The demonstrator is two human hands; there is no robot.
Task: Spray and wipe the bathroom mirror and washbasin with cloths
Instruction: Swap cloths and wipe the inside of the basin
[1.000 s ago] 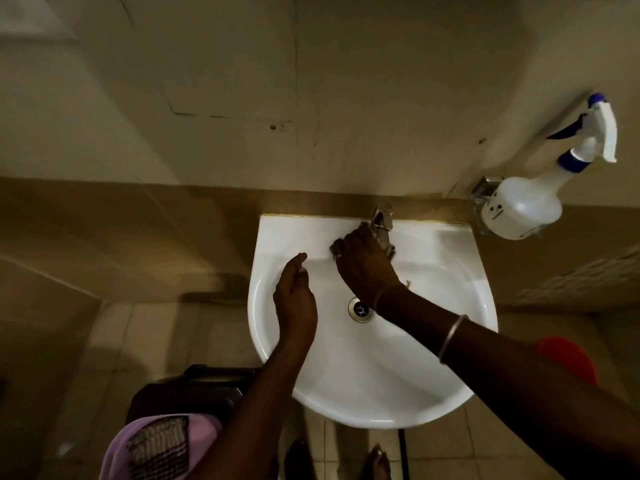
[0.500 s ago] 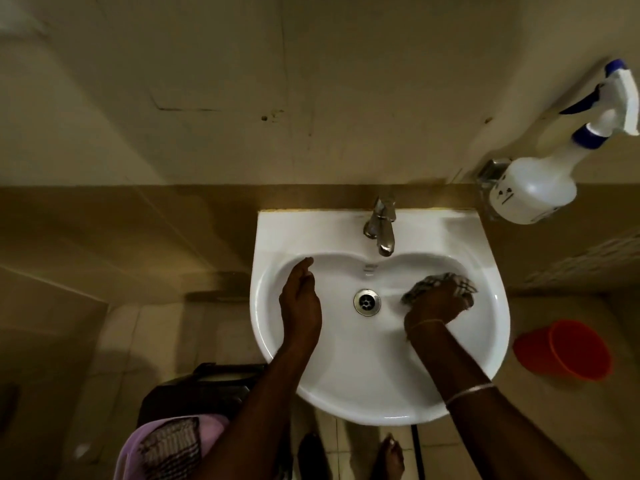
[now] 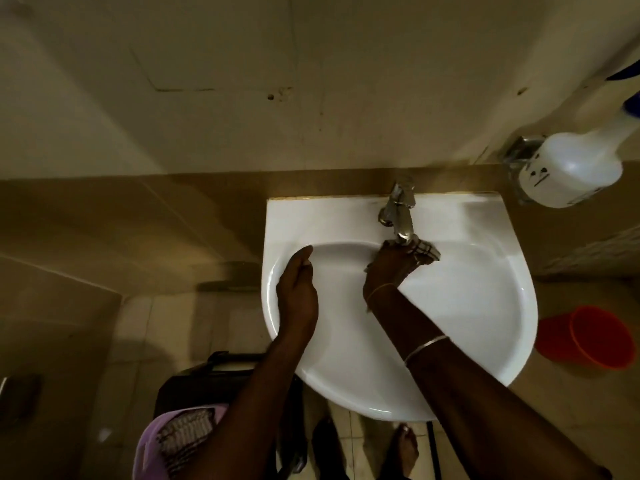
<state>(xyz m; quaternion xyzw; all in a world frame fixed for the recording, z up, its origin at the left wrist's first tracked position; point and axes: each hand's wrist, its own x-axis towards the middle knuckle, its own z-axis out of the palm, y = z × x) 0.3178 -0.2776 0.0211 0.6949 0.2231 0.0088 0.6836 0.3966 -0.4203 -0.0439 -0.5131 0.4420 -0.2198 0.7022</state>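
Cloth (image 3: pixel 425 251) was bunched in your right hand (image 3: pixel 388 270), fingers curled round it, pressed to the back wall of the washbasin (image 3: pixel 491 341) just under the tap (image 3: pixel 400 216) spout. Your left hand (image 3: pixel 295 292) lay flat on the bowl's left slope, fingers straight and together, holding nothing. Spray bottle (image 3: pixel 568 171) sat at a wall bracket right of the basin, red bucket (image 3: pixel 588 339) on the floor below it.

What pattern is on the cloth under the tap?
The cloth in the right hand is checked, pale with dark lines; seen in the head view.
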